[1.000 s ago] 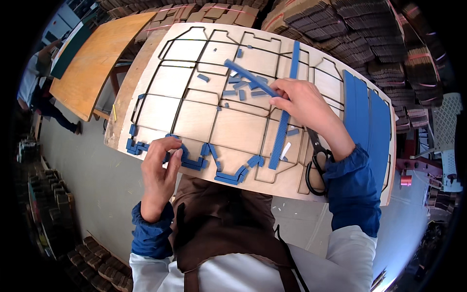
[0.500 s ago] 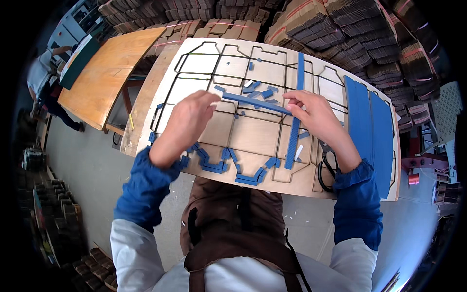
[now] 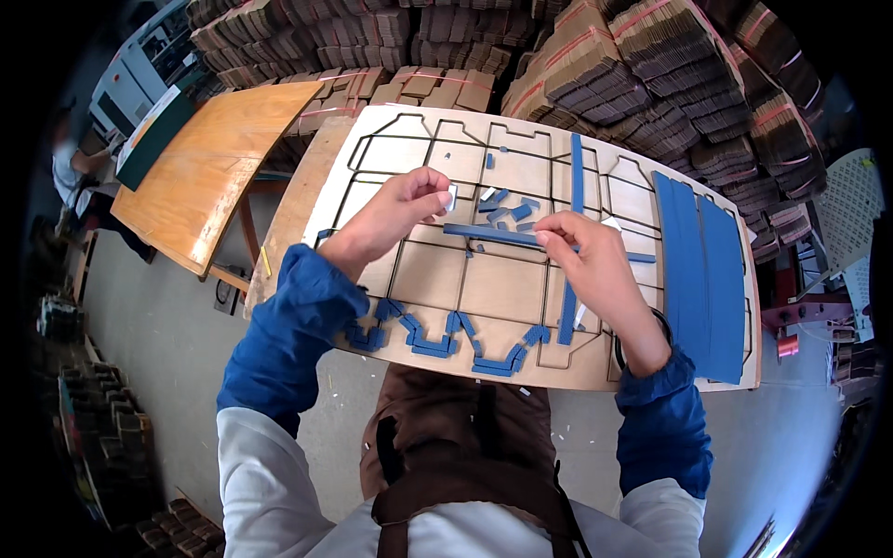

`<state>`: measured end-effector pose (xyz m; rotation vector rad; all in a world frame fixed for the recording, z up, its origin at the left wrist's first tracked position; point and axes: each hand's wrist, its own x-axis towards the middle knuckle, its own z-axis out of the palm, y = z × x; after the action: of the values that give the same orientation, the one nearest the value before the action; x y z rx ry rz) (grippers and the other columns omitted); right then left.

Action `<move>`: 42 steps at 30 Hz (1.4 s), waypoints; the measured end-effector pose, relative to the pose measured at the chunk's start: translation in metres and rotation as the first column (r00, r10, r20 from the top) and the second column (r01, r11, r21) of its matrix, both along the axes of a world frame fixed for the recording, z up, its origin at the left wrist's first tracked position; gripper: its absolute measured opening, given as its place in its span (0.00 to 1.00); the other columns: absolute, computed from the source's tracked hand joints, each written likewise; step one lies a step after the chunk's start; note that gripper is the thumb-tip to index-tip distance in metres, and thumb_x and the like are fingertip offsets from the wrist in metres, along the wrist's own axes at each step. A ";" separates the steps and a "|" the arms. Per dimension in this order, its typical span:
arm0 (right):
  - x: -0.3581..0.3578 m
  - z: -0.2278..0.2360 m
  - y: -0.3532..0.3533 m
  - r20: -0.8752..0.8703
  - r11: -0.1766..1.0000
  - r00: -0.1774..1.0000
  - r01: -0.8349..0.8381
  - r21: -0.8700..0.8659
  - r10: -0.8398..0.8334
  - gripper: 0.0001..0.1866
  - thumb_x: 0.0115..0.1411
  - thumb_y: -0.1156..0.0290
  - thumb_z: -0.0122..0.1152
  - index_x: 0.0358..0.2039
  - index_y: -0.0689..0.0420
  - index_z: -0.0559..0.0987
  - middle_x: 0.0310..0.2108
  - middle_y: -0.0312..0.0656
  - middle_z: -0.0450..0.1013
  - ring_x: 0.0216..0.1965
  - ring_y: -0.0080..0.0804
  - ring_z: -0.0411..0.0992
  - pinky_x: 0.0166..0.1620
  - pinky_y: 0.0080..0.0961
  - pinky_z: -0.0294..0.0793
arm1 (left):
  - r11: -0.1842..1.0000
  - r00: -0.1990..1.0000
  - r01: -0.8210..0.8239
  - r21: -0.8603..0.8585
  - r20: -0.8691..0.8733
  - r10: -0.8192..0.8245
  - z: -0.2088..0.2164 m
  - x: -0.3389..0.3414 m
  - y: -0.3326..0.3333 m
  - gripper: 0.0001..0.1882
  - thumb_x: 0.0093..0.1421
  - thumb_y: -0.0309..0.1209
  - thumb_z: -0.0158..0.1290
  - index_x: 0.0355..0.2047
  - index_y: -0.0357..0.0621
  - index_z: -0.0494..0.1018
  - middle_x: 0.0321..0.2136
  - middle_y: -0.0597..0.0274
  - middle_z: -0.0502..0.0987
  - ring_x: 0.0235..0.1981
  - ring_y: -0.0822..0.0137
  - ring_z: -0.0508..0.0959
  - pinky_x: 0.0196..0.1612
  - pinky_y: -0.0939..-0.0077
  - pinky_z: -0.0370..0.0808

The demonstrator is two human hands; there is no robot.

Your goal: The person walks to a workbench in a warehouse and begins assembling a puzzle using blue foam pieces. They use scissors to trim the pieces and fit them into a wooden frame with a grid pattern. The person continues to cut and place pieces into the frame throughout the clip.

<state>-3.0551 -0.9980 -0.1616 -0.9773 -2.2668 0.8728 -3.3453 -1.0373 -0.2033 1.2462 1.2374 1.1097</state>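
Note:
My left hand (image 3: 398, 216) is raised over the left middle of a pale wooden board (image 3: 502, 274) with dark lines set into it. Its thumb and fingers pinch a small white piece (image 3: 452, 197). My right hand (image 3: 591, 256) is closed at the fingertips on a long thin blue strip (image 3: 488, 233), which runs across the board and shows again beyond the hand. Another blue strip (image 3: 577, 177) crosses beneath, running front to back. Short blue pieces (image 3: 521, 212) lie loose near the middle. More blue pieces (image 3: 433, 348) follow the lines along the near edge.
Wide blue sheets (image 3: 702, 270) cover the board's right end. Scissors (image 3: 619, 352) lie partly hidden by my right forearm. A wooden table (image 3: 214, 177) stands at the left, with a person (image 3: 79, 177) beyond it. Stacked cardboard (image 3: 633, 56) fills the back.
A small white piece now shows in my left fingertips. My right hand has come down and closed on the blue strip. The view has shifted slightly.

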 end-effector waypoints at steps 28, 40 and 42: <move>-0.021 -0.039 -0.114 -0.280 0.941 0.945 0.073 -0.330 -0.171 0.09 0.62 0.77 0.66 0.42 0.64 0.79 0.35 0.40 0.79 0.35 0.22 0.76 0.41 0.22 0.76 | 0.999 0.813 0.040 -0.007 0.581 -0.028 -0.027 0.065 -0.122 0.12 0.67 0.26 0.56 0.50 0.39 0.73 0.38 0.65 0.81 0.40 0.75 0.81 0.44 0.80 0.75; -0.027 -0.033 -0.126 -0.196 0.975 0.966 0.137 -0.174 -0.171 0.08 0.60 0.81 0.67 0.39 0.64 0.79 0.35 0.40 0.77 0.35 0.24 0.76 0.39 0.21 0.75 | 0.996 0.966 0.045 0.076 0.250 -0.063 -0.019 0.049 -0.111 0.11 0.70 0.28 0.54 0.50 0.38 0.73 0.42 0.62 0.81 0.44 0.75 0.79 0.48 0.79 0.75; -0.021 -0.034 -0.131 -0.066 0.990 0.988 0.141 -0.023 -0.142 0.08 0.60 0.82 0.66 0.39 0.64 0.79 0.35 0.38 0.76 0.36 0.22 0.74 0.41 0.19 0.74 | 0.984 0.985 -0.059 0.170 0.169 0.030 -0.024 0.032 -0.105 0.10 0.71 0.28 0.52 0.50 0.37 0.73 0.44 0.60 0.81 0.47 0.71 0.79 0.54 0.75 0.75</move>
<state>-3.0760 -1.1289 -0.1958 -1.0862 -2.1084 0.8530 -3.3135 -1.1426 -0.2273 1.2328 1.0652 1.3508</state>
